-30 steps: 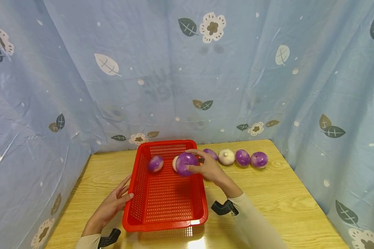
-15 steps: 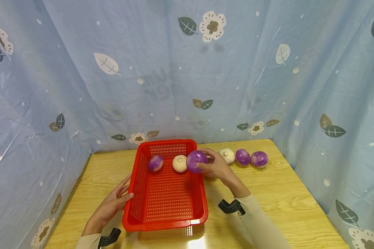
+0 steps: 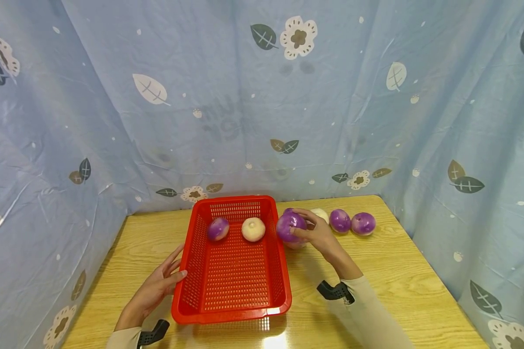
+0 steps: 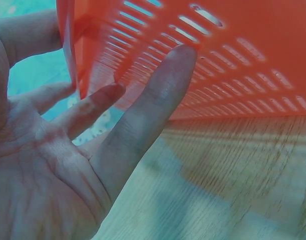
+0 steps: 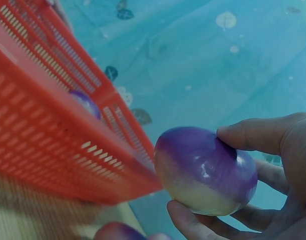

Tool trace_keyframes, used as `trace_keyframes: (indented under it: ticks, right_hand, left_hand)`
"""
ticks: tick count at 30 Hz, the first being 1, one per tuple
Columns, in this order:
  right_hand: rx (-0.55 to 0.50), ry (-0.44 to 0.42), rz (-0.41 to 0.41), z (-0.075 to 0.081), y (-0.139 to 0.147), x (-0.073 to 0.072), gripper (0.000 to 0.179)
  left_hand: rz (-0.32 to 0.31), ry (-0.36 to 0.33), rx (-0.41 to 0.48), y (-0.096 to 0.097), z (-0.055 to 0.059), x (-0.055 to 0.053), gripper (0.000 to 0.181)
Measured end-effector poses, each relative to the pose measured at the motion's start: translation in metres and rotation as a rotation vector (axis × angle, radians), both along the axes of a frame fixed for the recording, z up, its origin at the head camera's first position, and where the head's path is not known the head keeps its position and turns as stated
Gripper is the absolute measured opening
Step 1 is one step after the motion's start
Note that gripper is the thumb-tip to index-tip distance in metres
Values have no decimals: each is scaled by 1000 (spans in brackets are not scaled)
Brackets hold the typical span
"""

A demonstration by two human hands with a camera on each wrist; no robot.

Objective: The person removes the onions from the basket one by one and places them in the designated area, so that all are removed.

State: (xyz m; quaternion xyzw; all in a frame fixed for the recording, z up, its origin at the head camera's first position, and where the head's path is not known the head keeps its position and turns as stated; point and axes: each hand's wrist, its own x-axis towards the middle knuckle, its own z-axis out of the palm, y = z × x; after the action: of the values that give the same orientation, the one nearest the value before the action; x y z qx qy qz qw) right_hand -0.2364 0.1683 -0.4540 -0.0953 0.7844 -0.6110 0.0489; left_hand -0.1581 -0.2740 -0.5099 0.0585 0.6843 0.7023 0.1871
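My right hand [image 3: 316, 233] pinches a purple-and-white turnip [image 3: 290, 227] just off the right rim of a red perforated basket [image 3: 231, 317]. The right wrist view shows that turnip [image 5: 203, 172] between thumb and fingertips, level with the basket's upper part. Inside the basket lie a purple turnip [image 3: 218, 229] and a whitish one [image 3: 253, 229]. Fingers of my left hand [image 3: 155, 286] are spread and fairly straight against the basket's left side, the thumb at the rim. In the left wrist view one finger [image 4: 158, 95] touches the slotted outer wall [image 4: 253, 75].
A whitish turnip [image 3: 322, 214], partly hidden by the right hand, and two purple turnips [image 3: 340, 221] stand in a row at the back right. Below the held turnip another one [image 3: 296, 245] shows. A patterned blue curtain [image 3: 262, 121] encloses the wooden table [image 3: 367, 281].
My right hand has carried its turnip rightward from above the basket to outside the right rim, uncovering the whitish turnip in the basket. The left hand and the basket stay put.
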Motion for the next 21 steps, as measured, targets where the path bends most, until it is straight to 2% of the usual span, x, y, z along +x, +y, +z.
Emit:
trace_keyframes:
  ticks: [14,21]
  right_hand:
    - [-21,-35,-72,-15,27,0,59]
    - [24,-31,-113,-25,42,1,59]
  left_hand:
    - [7,1,-10,0,-1,0,74]
    - [17,0,-16,1,-1,0,75]
